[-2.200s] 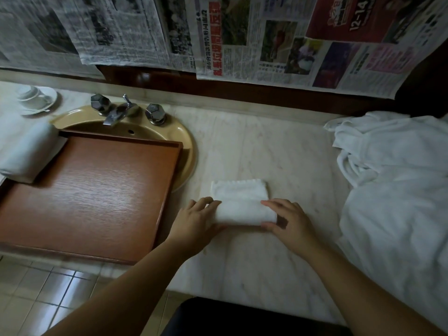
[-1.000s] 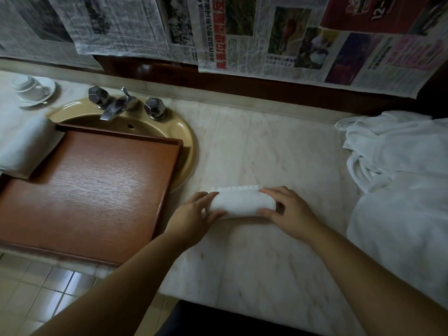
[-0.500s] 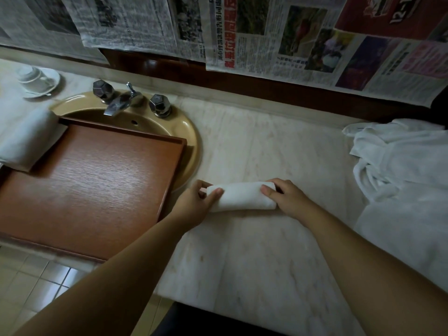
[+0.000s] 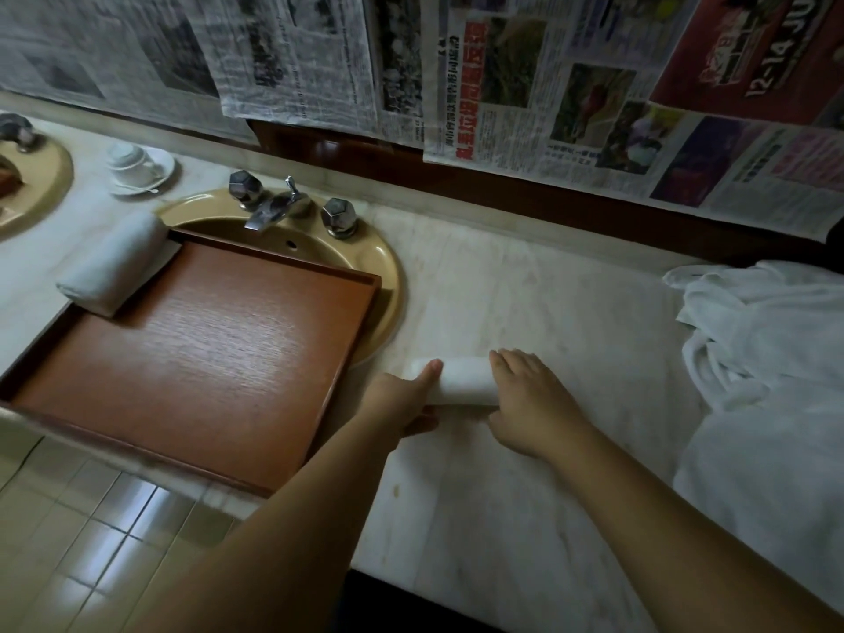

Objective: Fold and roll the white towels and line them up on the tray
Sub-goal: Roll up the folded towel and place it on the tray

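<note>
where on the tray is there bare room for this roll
Most of the tray is bare: everything right of the rolled towel lying at its far left corner, out to the right rim by the sink. The new roll sits on the counter between both hands. The right end is crowded with loose towels.

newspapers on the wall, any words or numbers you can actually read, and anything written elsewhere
"12-14 JU", cut off by the frame edge: white print on the red advert.
Red headline characters on the colour newspaper page: too blurred to read.
Body text on the grey newspaper sheets: too small.
No other text is visible.
</note>
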Action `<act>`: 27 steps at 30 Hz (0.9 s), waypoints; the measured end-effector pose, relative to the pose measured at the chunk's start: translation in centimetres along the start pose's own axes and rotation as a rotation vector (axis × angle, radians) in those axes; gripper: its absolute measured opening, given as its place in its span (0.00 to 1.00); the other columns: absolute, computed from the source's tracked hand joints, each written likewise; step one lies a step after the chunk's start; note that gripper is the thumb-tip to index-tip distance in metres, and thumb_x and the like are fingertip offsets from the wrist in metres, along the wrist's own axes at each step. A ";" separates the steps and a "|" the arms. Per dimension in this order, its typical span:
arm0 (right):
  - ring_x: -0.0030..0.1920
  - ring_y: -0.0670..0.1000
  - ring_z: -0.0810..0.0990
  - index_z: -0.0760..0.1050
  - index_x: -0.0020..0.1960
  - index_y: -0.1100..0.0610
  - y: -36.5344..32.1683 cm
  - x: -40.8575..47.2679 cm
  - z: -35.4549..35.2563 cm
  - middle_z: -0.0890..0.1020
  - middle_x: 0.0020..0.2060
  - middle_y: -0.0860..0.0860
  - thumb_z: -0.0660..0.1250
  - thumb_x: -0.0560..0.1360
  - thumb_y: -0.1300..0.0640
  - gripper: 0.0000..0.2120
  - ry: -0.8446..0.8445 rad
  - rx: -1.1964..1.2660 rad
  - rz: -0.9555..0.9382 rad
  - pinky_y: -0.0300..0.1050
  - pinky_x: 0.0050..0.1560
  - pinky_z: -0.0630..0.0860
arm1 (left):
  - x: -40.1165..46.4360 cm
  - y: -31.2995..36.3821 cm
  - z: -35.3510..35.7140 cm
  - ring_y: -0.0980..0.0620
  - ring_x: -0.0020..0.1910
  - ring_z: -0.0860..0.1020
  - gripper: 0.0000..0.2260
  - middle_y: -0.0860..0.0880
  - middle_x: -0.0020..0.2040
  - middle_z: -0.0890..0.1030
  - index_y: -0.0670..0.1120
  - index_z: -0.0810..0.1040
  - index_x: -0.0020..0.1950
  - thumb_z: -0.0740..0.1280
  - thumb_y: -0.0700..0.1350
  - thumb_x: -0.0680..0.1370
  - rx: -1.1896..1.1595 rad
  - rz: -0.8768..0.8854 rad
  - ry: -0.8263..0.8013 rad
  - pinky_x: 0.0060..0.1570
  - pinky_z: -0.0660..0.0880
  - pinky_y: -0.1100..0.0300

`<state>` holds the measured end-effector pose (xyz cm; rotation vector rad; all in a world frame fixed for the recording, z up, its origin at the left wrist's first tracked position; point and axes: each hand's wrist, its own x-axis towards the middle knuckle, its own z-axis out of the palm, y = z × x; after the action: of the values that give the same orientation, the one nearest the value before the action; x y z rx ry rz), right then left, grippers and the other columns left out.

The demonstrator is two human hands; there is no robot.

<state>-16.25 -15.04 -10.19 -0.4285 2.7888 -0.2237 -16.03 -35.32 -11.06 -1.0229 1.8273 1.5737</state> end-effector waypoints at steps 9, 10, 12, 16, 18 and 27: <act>0.59 0.57 0.74 0.66 0.61 0.55 -1.2 0.2 1.8 0.73 0.59 0.53 0.72 0.72 0.51 0.23 0.006 -0.093 0.055 0.51 0.53 0.73 | 0.0 0.8 2.2 0.42 0.42 0.86 0.30 0.42 0.48 0.84 0.39 0.80 0.57 0.75 0.65 0.73 -0.175 0.028 0.175 0.44 0.86 0.48; 0.58 0.58 0.74 0.67 0.62 0.56 -1.5 -0.5 2.5 0.74 0.59 0.54 0.72 0.72 0.52 0.22 0.024 -0.077 0.060 0.51 0.53 0.74 | -0.2 1.0 2.6 0.41 0.45 0.85 0.31 0.42 0.50 0.84 0.39 0.80 0.60 0.73 0.65 0.73 -0.181 0.002 0.166 0.45 0.85 0.48; 0.54 0.58 0.77 0.71 0.60 0.57 -2.5 -2.3 4.1 0.76 0.55 0.55 0.77 0.70 0.54 0.24 0.080 -0.089 0.060 0.51 0.49 0.76 | -0.8 1.3 3.3 0.39 0.50 0.83 0.27 0.43 0.52 0.82 0.41 0.78 0.62 0.72 0.62 0.75 -0.147 -0.004 0.156 0.49 0.83 0.47; 0.44 0.54 0.78 0.74 0.55 0.57 -3.9 -6.0 6.6 0.79 0.47 0.55 0.84 0.59 0.56 0.29 0.167 -0.094 0.073 0.47 0.39 0.79 | -1.9 -0.1 3.4 0.44 0.45 0.81 0.19 0.45 0.48 0.80 0.42 0.78 0.56 0.76 0.53 0.74 -0.133 -0.003 0.185 0.51 0.83 0.48; 0.41 0.54 0.77 0.75 0.56 0.60 -4.0 -7.6 6.9 0.79 0.45 0.57 0.84 0.56 0.60 0.31 0.234 -0.076 0.037 0.47 0.37 0.80 | -2.7 -0.8 3.0 0.47 0.39 0.79 0.13 0.45 0.43 0.79 0.42 0.78 0.49 0.77 0.48 0.73 -0.192 -0.027 0.195 0.42 0.80 0.53; 0.57 0.49 0.71 0.55 0.78 0.53 -6.5 -11.2 1.6 0.68 0.62 0.49 0.80 0.67 0.46 0.49 0.279 0.238 -0.064 0.46 0.56 0.78 | -9.2 2.1 -0.7 0.47 0.51 0.82 0.18 0.48 0.54 0.82 0.51 0.82 0.59 0.79 0.45 0.71 -0.266 0.379 0.161 0.47 0.83 0.52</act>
<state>-3.82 -17.83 -7.23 -0.4585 2.9674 -0.6706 -12.28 -34.04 -2.46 -0.9816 2.0515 2.0561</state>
